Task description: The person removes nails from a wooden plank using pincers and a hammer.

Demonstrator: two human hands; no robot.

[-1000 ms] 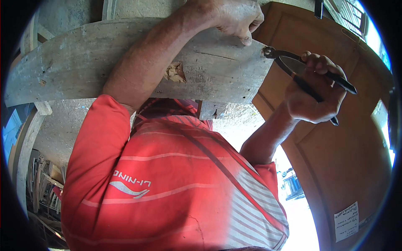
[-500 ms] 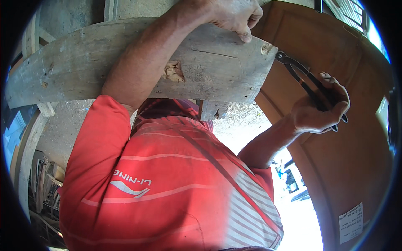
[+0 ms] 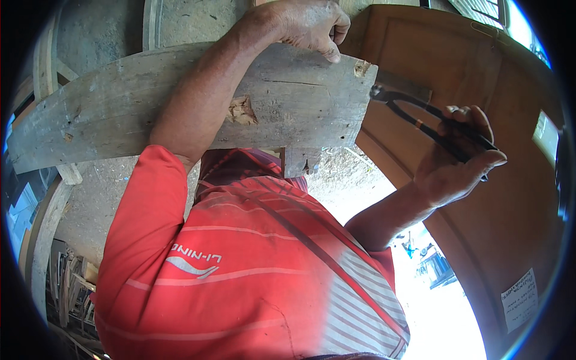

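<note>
A weathered grey wooden plank (image 3: pixel 288 114) spans the work area from the left to the middle, with splintered patches on its face. My left arm reaches across it. My left hand (image 3: pixel 315 27) is at the far edge near the right end, fingers curled and thumb pressed on the wood. In my right hand (image 3: pixel 459 150) is a pair of pincers (image 3: pixel 414 103) with dark handles. Its head points left, close beside the plank's right end; whether it touches is unclear. My fingers and thumb close around the handles.
Along the right stands a large brown wooden panel (image 3: pixel 444 66) with a white paper (image 3: pixel 521 300) fixed to it. Wooden posts (image 3: pixel 45 66) rise at the left, with scrap wood (image 3: pixel 72 282) piled below. A short wood block (image 3: pixel 295 162) juts from under the plank.
The plank's right end, my left hand and the pincers appear shifted left in view. My right hand has turned, its fingers more raised around the handles.
</note>
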